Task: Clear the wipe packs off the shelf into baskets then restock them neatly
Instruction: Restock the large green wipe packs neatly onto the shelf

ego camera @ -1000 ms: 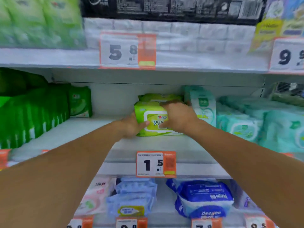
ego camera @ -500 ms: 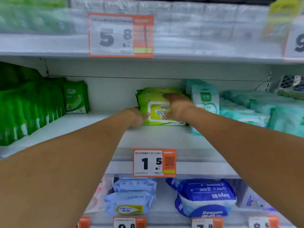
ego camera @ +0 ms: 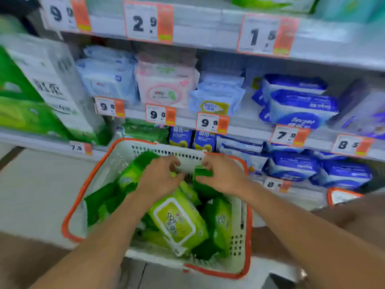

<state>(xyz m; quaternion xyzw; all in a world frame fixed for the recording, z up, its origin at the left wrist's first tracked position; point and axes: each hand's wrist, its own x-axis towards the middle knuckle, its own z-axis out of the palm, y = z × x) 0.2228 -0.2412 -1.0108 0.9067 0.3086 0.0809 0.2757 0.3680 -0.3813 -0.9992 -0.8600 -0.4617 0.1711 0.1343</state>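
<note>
1. Both hands are down in the basket (ego camera: 246, 230) now, the white one with the orange rim on the floor in front of the shelves. This looks like the clearing half of the job: packs going in, nothing going back up yet.

2. Left hand (ego camera: 160, 180) sits over the middle of the basket, towards its far wall, fingers curled inward. There's a sliver of light green at the fingertips, but the blur is heavy; I cannot tell whether it holds a pack or is just letting go.

3. Right hand (ego camera: 223, 176) is near the far right corner, thumb and fingers pinching a dark green wipe pack (ego camera: 203, 180). That pack stands on end, long axis running roughly up and down, top edge caught in the fingers, lower end down among the others.

4. The big light green wipe pack (ego camera: 179, 223) lies just below the left wrist, label up. Its long axis runs diagonally, from the middle of the basket towards the near right corner, and it tilts, resting on packs beneath.

5. More dark green packs (ego camera: 100, 203) are heaped along the left wall, leaning every which way. The basket is well filled.

6. Next move, as I read it: let go of the upright pack so it settles by the right wall, lift both hands clear of the rim, and go back up to the shelf for more. The tilted light green one could slide when the pile shifts.
</note>
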